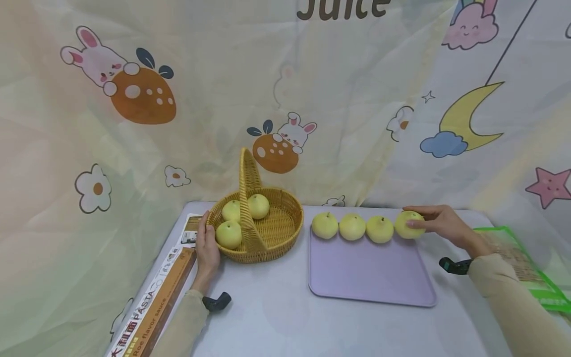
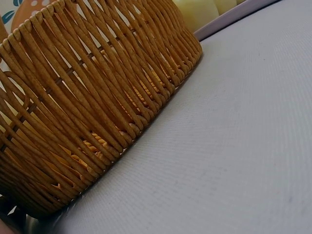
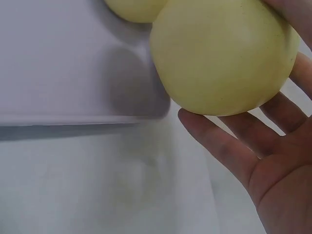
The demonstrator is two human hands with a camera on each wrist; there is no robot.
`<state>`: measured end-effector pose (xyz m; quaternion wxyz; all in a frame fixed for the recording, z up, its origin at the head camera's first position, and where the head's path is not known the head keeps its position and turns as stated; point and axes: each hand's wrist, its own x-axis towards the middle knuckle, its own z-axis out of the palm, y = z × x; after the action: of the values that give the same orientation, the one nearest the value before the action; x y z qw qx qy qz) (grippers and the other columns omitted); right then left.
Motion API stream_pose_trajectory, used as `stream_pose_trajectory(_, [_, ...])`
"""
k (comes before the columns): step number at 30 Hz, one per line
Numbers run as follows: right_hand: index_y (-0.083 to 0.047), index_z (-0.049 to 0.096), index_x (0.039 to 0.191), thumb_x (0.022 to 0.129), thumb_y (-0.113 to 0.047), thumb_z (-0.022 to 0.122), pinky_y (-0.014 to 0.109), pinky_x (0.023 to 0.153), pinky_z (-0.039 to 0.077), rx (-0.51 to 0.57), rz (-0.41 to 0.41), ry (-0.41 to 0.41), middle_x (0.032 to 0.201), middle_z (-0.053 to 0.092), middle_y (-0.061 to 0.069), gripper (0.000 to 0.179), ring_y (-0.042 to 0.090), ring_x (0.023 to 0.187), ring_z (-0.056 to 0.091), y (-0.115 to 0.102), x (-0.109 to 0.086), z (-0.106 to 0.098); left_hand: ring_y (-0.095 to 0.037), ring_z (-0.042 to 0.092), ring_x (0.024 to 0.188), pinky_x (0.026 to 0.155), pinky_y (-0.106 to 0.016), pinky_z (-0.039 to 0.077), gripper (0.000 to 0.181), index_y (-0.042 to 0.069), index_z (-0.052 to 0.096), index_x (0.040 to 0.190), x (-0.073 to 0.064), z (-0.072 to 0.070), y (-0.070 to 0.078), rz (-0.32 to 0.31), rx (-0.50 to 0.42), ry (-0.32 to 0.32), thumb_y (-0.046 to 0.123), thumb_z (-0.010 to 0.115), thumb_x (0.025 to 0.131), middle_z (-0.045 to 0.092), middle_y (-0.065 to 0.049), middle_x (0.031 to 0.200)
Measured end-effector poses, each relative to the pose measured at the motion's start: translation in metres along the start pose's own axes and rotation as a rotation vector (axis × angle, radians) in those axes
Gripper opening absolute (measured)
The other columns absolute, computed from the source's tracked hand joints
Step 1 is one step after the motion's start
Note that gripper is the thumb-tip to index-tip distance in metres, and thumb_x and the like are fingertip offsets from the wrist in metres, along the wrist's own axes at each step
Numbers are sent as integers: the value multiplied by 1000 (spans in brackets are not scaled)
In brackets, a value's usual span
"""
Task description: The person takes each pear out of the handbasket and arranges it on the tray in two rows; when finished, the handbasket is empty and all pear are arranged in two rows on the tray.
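Note:
In the head view, my right hand point(image 1: 448, 229) holds a round yellow-green pear point(image 1: 408, 224) at the far right corner of a lilac tray point(image 1: 370, 275). The right wrist view shows the pear point(image 3: 219, 58) between thumb and fingers, over the tray's corner. Three similar pears point(image 1: 352, 227) line the tray's far edge to its left. My left hand point(image 1: 208, 248) rests its fingers along the outer left side of a wicker basket point(image 1: 278, 243) with an arched handle. Inside, three pears point(image 1: 229, 234) sit toward the left. The left wrist view shows mostly the basket's woven wall point(image 2: 97, 87).
A long pasta box point(image 1: 153, 307) lies along the table's left edge. Beyond the right forearm is a green-edged package point(image 1: 513, 253). A printed cloth point(image 1: 214, 99) hangs behind the white table point(image 1: 267, 312).

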<state>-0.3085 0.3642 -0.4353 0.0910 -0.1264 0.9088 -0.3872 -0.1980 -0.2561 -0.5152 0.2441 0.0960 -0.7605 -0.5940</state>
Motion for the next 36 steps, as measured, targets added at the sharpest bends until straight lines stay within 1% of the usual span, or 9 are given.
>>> stream_pose_trajectory(2, [-12,62,151,96,-39,80,21,86,57,-8,-2,-6,155,58,14,64,-22,109,52,3,1,3,-27,18,165,137,-50,13,54,21,28,169,1,0,-1,-3,-2,0,28,25,116,27,-6,176])
stream_pose_trajectory(4, [-13,63,150,96,-40,80,20,89,55,-18,-2,-7,155,57,18,63,-22,110,51,5,2,5,-27,18,165,137,-50,13,54,20,28,169,1,-1,-1,-3,-8,2,28,25,116,27,-7,176])
stream_pose_trajectory(7, [-12,63,149,95,-41,80,23,93,52,-30,-7,-8,155,57,20,64,-20,112,49,6,2,7,-26,19,165,138,-49,13,54,20,29,169,1,-2,-1,0,-10,5,27,27,115,28,-6,176])
stream_pose_trajectory(10, [-12,64,149,95,-40,81,21,95,51,-25,-20,-7,155,57,19,63,-19,114,49,7,3,8,-25,19,165,138,-47,14,54,21,29,169,0,-2,-1,0,-8,7,28,28,115,28,-5,176])
stream_pose_trajectory(14, [-12,63,150,96,-37,80,11,92,49,-2,-47,-14,156,57,20,62,-22,114,48,8,2,10,-25,19,165,138,-47,14,54,21,29,169,0,-2,-2,-6,-8,6,27,28,115,28,-5,176])
stream_pose_trajectory(17, [-11,61,151,97,-36,79,8,90,48,18,-57,-30,156,55,22,62,-24,113,48,9,2,11,-26,19,165,138,-49,14,54,20,28,169,0,-2,-2,-4,-12,3,25,28,115,27,-6,176])
stream_pose_trajectory(24, [-9,59,152,100,-31,76,12,91,52,60,-76,-81,158,53,23,59,-24,116,49,15,2,13,-26,19,165,137,-49,14,54,20,30,168,0,-1,-1,8,-8,5,27,28,115,29,-6,175])
stream_pose_trajectory(31, [-10,57,154,101,-29,75,20,89,55,85,-65,-106,156,58,12,60,-20,116,52,17,3,14,-27,18,165,138,-50,13,54,19,29,169,0,-1,-1,6,-1,2,29,28,115,28,-6,176])
stream_pose_trajectory(36, [-10,56,155,102,-31,73,19,90,55,68,-69,-109,158,54,19,60,-21,116,50,18,3,16,-27,18,165,137,-50,13,54,21,29,169,0,-1,-1,-6,3,-2,27,28,115,27,-5,176])
